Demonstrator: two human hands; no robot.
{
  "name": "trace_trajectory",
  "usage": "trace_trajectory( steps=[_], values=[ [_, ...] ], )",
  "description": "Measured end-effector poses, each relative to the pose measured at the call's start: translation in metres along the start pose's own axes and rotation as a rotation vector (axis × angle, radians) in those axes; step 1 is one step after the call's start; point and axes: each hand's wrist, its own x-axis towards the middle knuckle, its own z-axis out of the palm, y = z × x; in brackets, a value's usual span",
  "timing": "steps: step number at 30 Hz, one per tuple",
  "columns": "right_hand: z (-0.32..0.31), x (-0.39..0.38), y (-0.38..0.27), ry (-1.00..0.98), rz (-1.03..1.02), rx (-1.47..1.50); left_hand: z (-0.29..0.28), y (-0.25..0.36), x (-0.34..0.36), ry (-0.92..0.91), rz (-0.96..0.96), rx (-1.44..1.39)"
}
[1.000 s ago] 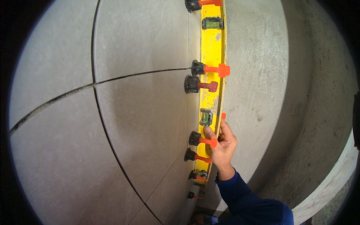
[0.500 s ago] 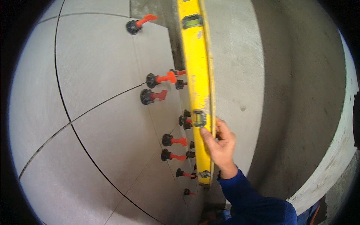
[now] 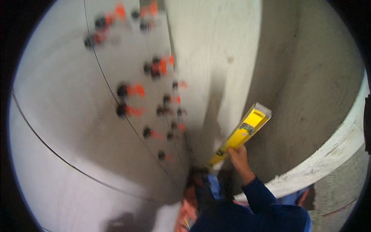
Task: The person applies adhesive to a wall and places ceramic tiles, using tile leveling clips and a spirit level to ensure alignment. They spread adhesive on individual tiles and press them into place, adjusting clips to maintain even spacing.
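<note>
Right hand (image 3: 239, 157) gripping yellow level (image 3: 237, 138), vial (image 3: 247, 128) set within, left hand unseen, state unclear

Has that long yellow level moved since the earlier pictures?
Yes. The yellow level ran alongside the red-handled clips on the tiled surface; now the right hand holds it away from them, farther right, its upper end leaning right.

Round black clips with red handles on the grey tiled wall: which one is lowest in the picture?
The red-handled clip at the group's bottom, about level with the right hand; all others appear higher.
</note>
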Motion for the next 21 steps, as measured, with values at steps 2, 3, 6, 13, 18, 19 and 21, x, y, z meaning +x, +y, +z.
trace_trajectory(
  steps=[2,3,6,13,18,19,21],
  values=[
    [-0.006,0.002,0.055,0.097,0.205,0.054,-0.011,-0.009,-0.005,-0.007,-0.255,-0.147],
    [-0.008,0.001,0.086,0.089,0.171,-0.018,-0.017,-0.008,-0.003,-0.014,-0.391,-0.193],
    [0.005,0.002,0.177,0.107,0.294,-0.007,-0.031,0.017,0.014,-0.180,-0.530,-0.403],
    [-0.004,-0.039,0.370,0.119,0.521,0.075,-0.130,0.165,-0.024,-1.271,-1.374,-0.167],
    [-0.048,-0.029,0.483,-0.614,0.080,-1.395,-0.280,0.288,-0.053,-2.000,-1.579,0.129],
    [-0.060,-0.021,0.493,-0.703,-0.078,-1.364,-0.311,0.314,-0.043,-2.090,-1.767,0.242],
    [-0.062,-0.019,0.510,-0.872,-0.075,-1.396,-0.364,0.361,-0.025,-2.057,-1.914,0.374]
  ],
)
